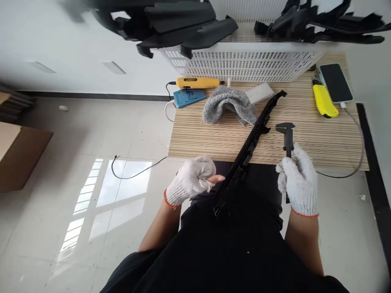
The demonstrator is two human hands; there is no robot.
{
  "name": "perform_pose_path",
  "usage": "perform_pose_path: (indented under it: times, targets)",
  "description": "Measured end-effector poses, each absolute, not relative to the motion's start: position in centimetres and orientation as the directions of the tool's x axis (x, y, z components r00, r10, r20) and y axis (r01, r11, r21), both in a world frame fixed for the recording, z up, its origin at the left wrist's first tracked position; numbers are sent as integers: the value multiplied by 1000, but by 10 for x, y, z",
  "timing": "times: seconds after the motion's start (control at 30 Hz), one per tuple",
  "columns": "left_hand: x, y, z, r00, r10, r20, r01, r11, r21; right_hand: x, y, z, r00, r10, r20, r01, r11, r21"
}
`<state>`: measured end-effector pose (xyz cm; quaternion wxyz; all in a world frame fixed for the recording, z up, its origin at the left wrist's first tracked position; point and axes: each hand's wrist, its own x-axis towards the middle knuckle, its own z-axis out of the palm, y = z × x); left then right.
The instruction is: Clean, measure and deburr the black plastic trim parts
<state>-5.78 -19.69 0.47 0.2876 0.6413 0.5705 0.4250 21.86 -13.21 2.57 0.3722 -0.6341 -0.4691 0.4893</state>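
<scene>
My left hand (192, 179), in a white knit glove with bare fingertips, is closed on the near part of a long black plastic trim piece (255, 134). The piece runs diagonally from my lap up across the wooden table (214, 138). My right hand (297, 179), gloved too, is wrapped round the handle of a dark caliper (287, 134), whose jaws rest on the table just right of the trim piece.
A grey cloth (227, 106), a white block (259, 92), a yellow power tool (197, 82), a blue card (189, 97), a yellow utility knife (324, 101) and a charging phone (335, 82) lie on the table. A white basket (244, 61) with black parts stands behind.
</scene>
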Motion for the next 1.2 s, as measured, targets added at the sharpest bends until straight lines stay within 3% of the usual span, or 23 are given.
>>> perform_pose_path:
  times: [0.07, 0.17, 0.27, 0.37, 0.43, 0.7, 1.2]
  targets:
    - [-64, -201, 6, 173, 985, -28, 506, -64, 860, 217, -131, 25, 92, 938, -333, 215, -346, -913]
    - [-63, -204, -1, 332, 863, -380, 512, 174, 841, 213, -127, 23, 123, 920, -371, 181, -389, -903]
    - [-45, -202, -13, 377, 813, -445, 197, 399, 896, 207, -127, 21, 160, 908, -387, 139, -408, -902]
    - [-19, -197, -21, 415, 742, -527, -163, 630, 759, 202, -132, 19, 197, 888, -416, 72, -437, -897]
    - [-4, -191, -22, 455, 698, -553, -221, 690, 689, 199, -136, 17, 224, 878, -424, 22, -439, -898]
    - [26, -171, -14, 452, 662, -598, -150, 718, 680, 185, -132, 14, 252, 863, -437, -95, -428, -899]
    - [46, -173, -19, 438, 677, -591, -192, 713, 674, 183, -127, 10, 376, 829, -414, 6, -449, -894]
